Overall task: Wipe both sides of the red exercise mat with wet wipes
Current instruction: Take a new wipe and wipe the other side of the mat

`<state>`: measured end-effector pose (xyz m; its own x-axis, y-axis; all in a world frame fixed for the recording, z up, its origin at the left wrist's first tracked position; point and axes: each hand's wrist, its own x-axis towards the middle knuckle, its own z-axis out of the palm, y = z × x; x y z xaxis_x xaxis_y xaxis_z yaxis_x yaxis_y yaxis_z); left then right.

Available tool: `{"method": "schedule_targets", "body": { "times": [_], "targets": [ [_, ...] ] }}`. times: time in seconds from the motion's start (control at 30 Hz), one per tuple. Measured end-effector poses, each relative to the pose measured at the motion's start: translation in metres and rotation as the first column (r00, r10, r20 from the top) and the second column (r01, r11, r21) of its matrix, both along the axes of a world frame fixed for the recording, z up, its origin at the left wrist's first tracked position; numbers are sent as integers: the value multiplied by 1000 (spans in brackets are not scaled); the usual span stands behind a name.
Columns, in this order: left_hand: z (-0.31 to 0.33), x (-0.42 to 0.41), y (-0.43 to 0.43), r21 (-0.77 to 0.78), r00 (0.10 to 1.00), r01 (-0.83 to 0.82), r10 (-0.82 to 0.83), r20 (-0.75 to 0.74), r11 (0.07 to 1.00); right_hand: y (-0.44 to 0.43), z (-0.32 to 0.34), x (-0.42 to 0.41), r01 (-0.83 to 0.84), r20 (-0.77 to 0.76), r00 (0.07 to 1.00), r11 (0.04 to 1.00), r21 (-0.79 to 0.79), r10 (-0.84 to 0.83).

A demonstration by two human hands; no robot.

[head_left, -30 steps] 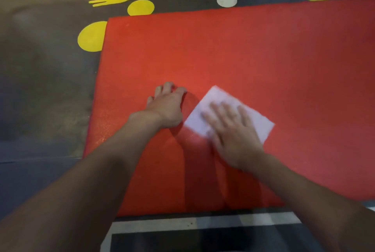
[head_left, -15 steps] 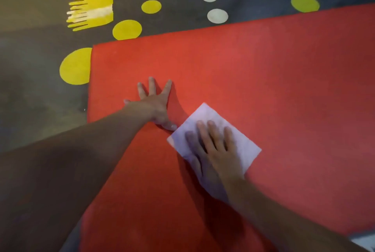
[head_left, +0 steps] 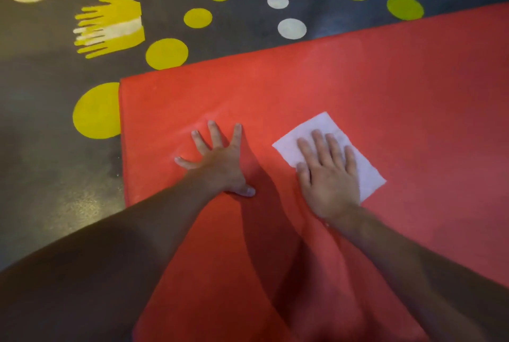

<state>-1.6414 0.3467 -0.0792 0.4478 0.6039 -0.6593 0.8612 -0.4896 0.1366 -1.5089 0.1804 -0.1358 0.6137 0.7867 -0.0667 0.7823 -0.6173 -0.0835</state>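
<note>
The red exercise mat (head_left: pixel 385 88) lies flat on the floor and fills most of the view. A white wet wipe (head_left: pixel 366 173) is spread on it right of centre. My right hand (head_left: pixel 329 176) lies flat on the wipe with straight fingers and covers its middle. My left hand (head_left: pixel 220 160) rests palm down on the bare mat to the left of the wipe, fingers spread, holding nothing. The mat's left edge runs a short way left of that hand.
The dark floor (head_left: pixel 49 182) around the mat carries painted yellow circles (head_left: pixel 95 111), white circles (head_left: pixel 292 28) and a yellow handprint marking (head_left: pixel 110 26). My forearms cross the lower part of the view.
My right hand slid the wipe toward me, then away and to the right across the mat. My left hand spread its fingers and stayed planted near the mat's left edge.
</note>
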Motion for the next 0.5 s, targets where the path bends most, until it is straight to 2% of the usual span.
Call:
{"method": "schedule_targets", "body": {
  "times": [0.03,0.07,0.1,0.17,0.2,0.23,0.3,0.33,0.37,0.4,0.43,0.5],
  "targets": [
    [-1,0,0,-4,1000,-3,3,-1,1000,9,-3,-13,103,14,995,995,12,-103],
    [0,1,0,-11,1000,-4,4,-3,1000,16,-5,-31,108,10,994,994,21,-108],
    [0,2,0,-15,1000,-10,10,1,1000,19,-5,-46,19,3,1000,999,33,-19],
    [-2,2,2,-1,995,-63,63,72,998,17,-3,-48,-292,-20,956,956,-8,292],
    [-4,1,5,41,980,-132,124,158,990,17,-2,-31,-386,-24,923,922,-31,385],
    [-9,0,9,115,949,-209,173,262,971,20,0,-11,-394,-33,919,918,-45,393],
    [-27,-8,15,305,894,-357,229,385,883,32,0,14,-176,-35,984,984,-14,176],
    [-37,-11,15,399,898,-372,217,382,838,39,-4,10,-22,-23,999,1000,1,22],
    [-49,-15,14,486,913,-356,185,363,798,47,-8,-4,59,-10,998,998,18,-59],
    [-58,-18,14,553,929,-321,140,344,769,51,-9,-22,51,-19,999,998,47,-50],
    [-64,-17,14,585,937,-293,106,332,757,54,-7,-35,-34,-13,999,997,74,35],
    [-64,-15,14,585,942,-281,103,318,761,51,-7,-29,-330,-14,944,942,56,331]
  ]
}}
